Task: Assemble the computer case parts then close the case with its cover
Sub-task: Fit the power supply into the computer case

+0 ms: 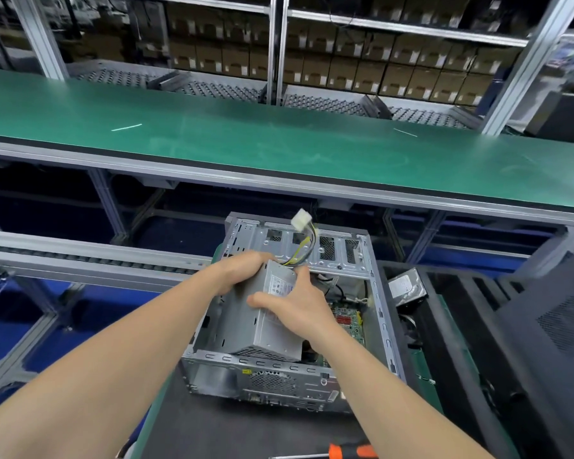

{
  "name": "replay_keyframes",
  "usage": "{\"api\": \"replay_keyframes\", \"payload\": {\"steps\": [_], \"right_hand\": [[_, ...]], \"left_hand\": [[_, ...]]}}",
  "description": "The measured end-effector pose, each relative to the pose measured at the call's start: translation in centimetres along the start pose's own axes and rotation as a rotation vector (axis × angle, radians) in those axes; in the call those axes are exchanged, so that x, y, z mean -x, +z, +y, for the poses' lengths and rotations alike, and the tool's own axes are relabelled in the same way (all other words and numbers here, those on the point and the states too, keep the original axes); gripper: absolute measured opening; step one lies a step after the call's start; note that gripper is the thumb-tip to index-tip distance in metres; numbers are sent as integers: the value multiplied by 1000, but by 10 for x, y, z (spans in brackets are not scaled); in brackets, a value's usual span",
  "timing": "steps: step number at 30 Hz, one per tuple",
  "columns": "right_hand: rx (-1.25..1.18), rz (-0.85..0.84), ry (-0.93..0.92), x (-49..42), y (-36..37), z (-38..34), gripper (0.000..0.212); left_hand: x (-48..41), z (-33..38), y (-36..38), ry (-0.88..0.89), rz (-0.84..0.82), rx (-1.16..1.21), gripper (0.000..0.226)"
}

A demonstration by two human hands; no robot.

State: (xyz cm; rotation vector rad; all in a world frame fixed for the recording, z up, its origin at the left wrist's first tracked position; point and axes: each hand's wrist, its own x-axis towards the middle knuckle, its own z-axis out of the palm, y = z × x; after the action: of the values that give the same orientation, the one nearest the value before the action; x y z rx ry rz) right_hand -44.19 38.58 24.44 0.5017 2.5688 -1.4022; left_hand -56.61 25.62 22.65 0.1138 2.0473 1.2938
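Green conveyor belt (pixel 279 144) runs across the far side, both ends cut off. Black case cover (pixel 550 329) at right, vent mesh showing, cropped by the frame edge. Open computer case (pixel 272 380) lies on its side on the near bench. Power supply (pixel 265 323) sits tilted in the case's left half. Left hand (pixel 242 270) grips its far end, right hand (pixel 295 303) grips its right edge, and the fingertips of both are hidden. Motherboard (pixel 348 318) is mostly hidden behind the right wrist. Hard drive (pixel 406 288) lies just outside the case's right wall. Screwdriver (pixel 352 452) is cut off at the bottom edge. White connector (pixel 301 220) sticks up on yellow-black wires.
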Motion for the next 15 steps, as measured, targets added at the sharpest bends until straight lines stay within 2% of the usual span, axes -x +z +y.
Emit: {"api": "replay_keyframes", "payload": {"steps": [3, 6, 8, 12, 15], "right_hand": [[8, -11, 10, -5, 6, 1, 107], [-13, -12, 18, -8, 10, 2, 104], [-20, -22, 34, -10, 11, 5, 110], [-58, -45, 52, -16, 10, 8, 94], [-74, -62, 88, -21, 13, 11, 96]], "left_hand": [[2, 4, 1, 93, -2, 44, 33], [6, 17, 2, 47, -155, -59, 37], [2, 19, 3, 43, -138, -181, 39], [-8, 20, 4, 25, -91, -129, 37], [-11, 23, 8, -15, -77, -189, 35]]}}
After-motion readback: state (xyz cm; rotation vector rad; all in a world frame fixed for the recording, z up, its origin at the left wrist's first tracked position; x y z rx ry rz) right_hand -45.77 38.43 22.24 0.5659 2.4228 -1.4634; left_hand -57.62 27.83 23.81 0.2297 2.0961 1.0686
